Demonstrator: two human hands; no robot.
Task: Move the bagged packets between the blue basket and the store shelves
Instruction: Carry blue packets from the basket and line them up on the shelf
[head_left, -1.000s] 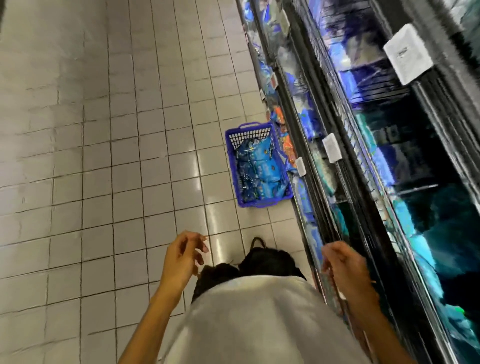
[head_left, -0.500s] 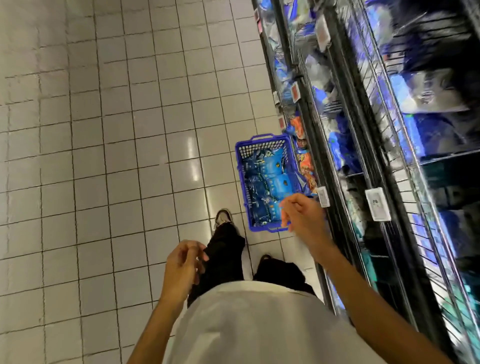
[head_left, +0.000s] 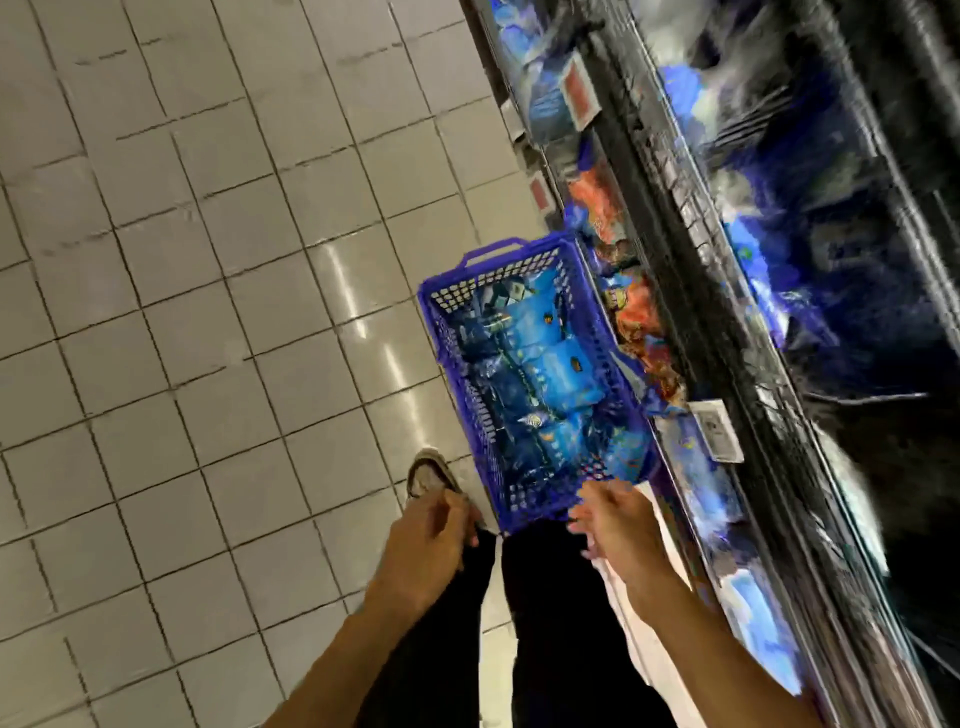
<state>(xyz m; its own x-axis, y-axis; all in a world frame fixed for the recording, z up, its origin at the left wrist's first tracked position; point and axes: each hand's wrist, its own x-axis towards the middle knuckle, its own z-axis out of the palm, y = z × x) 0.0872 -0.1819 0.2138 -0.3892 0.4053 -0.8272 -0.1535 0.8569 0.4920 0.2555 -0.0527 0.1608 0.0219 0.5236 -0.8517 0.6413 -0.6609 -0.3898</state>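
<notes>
A blue plastic basket (head_left: 447, 332) stands on the tiled floor against the foot of the store shelves (head_left: 737, 291). Several blue bagged packets (head_left: 545, 364) lie inside it. My right hand (head_left: 615, 525) hovers at the basket's near rim, fingers apart, nothing in it. My left hand (head_left: 426, 545) hangs lower left of the basket, over my dark trouser leg, fingers loosely curled and holding nothing. The frame is blurred by motion.
Orange packets (head_left: 639, 322) fill the lowest shelf right beside the basket, with blue packets (head_left: 711, 493) nearer me. White price tags (head_left: 717, 428) stick out from the shelf edges. My shoe (head_left: 428, 475) rests on the pale floor tiles (head_left: 208, 364) left of the basket.
I have stepped closer to the basket, which now fills more of the view. My right hand has dropped from beside the shelf edge to the basket's near rim.
</notes>
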